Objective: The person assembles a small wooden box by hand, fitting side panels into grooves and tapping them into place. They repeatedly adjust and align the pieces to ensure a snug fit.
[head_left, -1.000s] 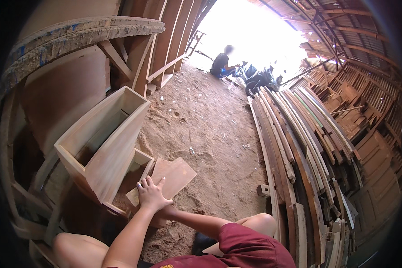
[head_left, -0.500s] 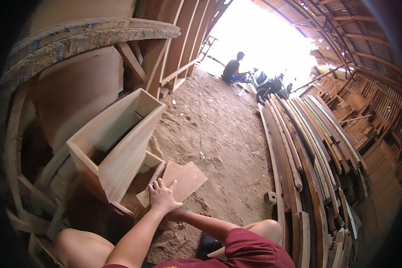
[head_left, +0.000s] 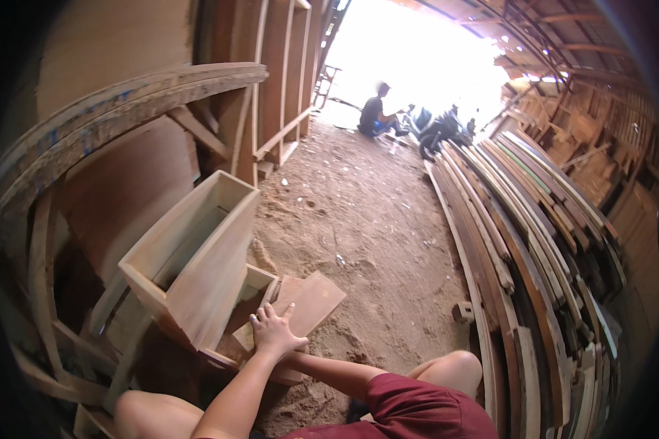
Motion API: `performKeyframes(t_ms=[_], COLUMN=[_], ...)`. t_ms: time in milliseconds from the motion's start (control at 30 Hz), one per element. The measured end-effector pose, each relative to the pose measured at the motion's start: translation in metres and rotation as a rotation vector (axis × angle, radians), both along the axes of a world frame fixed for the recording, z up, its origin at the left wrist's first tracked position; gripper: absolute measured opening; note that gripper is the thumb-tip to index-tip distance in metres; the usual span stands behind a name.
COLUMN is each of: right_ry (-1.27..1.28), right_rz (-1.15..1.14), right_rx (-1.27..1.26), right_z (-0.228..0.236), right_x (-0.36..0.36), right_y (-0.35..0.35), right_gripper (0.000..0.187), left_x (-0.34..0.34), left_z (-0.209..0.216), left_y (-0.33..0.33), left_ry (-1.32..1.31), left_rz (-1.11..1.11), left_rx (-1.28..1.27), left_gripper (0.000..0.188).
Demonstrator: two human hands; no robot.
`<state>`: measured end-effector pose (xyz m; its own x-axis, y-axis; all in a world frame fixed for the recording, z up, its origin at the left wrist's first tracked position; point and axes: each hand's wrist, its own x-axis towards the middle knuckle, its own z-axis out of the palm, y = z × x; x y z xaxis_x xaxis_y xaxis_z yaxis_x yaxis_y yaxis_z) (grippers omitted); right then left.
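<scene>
My left hand (head_left: 277, 333) lies with fingers spread on a flat wooden board (head_left: 317, 301). Under it, a second board (head_left: 288, 288) sticks out at a different angle. My right forearm (head_left: 334, 368) crosses from the right and passes beneath my left wrist. My right hand is mostly hidden there, so its fingers and anything in them do not show. Left of the boards, a long open wooden box (head_left: 212, 282) stands tilted, its inside facing up. A smaller open wooden box (head_left: 264, 280) sits against its near right side, close to my left fingers.
A rough timber bench (head_left: 135, 95) and tall wooden frames (head_left: 278, 88) line the left. Long planks (head_left: 490, 241) are stacked along the right, beside a small wooden block (head_left: 462, 312). Sandy ground (head_left: 366, 219) runs between. Far off, a person (head_left: 377, 113) sits near a motorcycle (head_left: 443, 132).
The whole view has shifted slightly with my head. My left hand stays spread on the board, and my right forearm remains crossed under it.
</scene>
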<state>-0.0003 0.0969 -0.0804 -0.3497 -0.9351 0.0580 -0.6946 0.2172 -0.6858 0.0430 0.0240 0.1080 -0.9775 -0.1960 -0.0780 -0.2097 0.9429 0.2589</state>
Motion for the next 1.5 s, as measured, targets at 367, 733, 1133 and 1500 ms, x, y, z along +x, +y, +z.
performKeyframes(t_ms=[367, 733, 1133, 1500], right_ry=[0.011, 0.02, 0.043, 0.035], right_rz=[-0.005, -0.021, -0.047, -0.08], right_rx=[0.008, 0.011, 0.0, 0.03], right_z=[-0.009, -0.012, -0.012, -0.011], right_x=[0.008, 0.005, -0.007, -0.023], right_y=[0.022, 0.034, 0.03, 0.049], right_gripper=[0.067, 0.066, 0.066, 0.066], left_x=[-0.001, -0.001, 0.004, 0.001], left_z=[0.003, -0.001, 0.005, 0.005], left_y=[0.004, 0.003, -0.004, 0.0], left_ry=[0.015, -0.002, -0.001, -0.009], left_rz=[-0.005, -0.02, -0.002, -0.014], left_rx=[0.016, 0.052, 0.04, 0.032], left_gripper=[0.103, 0.101, 0.101, 0.103])
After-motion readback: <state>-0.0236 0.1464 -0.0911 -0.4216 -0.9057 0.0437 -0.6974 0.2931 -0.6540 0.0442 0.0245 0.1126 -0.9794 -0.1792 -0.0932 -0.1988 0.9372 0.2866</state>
